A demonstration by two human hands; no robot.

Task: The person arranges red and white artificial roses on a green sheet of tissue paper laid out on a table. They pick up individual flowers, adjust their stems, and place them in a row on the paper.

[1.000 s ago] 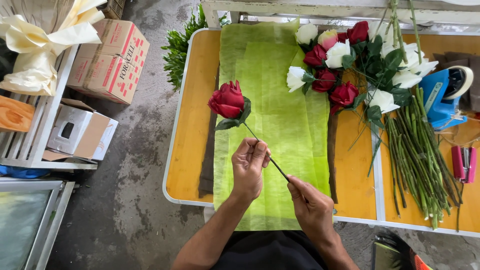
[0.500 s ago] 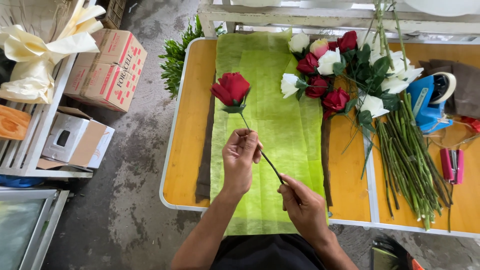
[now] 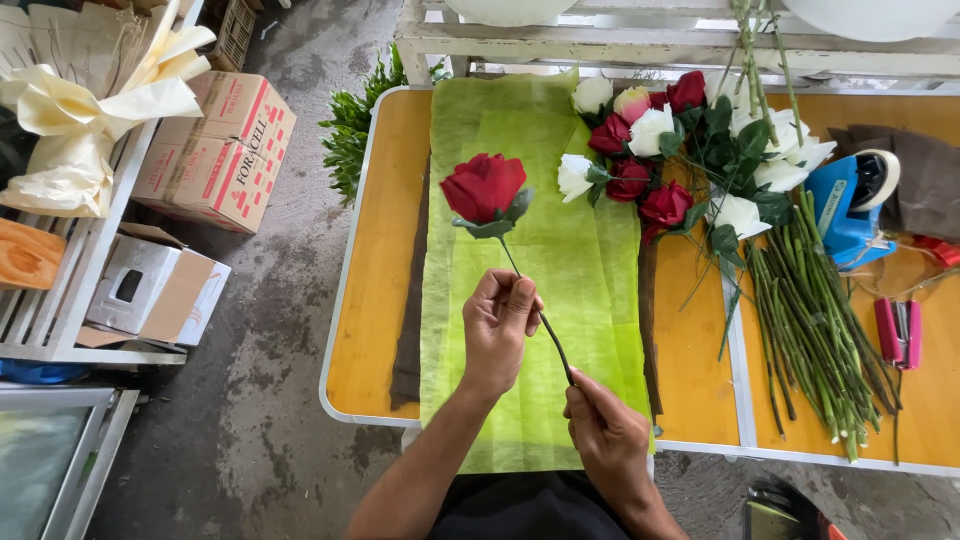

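The thin dark stem could bend or snap between the two grips if the hands twist against each other, and the bloom's petals could bruise if it tips onto the table; the single red rose (image 3: pixel 484 187) stands over the green fibrous wrapping sheet (image 3: pixel 560 250), just far of the left hand (image 3: pixel 500 325), whose fingers pinch the stem's middle, while the right hand (image 3: pixel 605 432) pinches its near end

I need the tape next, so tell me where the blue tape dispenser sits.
In the head view, the blue tape dispenser sits far right on the orange table, beside the rose bunch and above the pink stapler.
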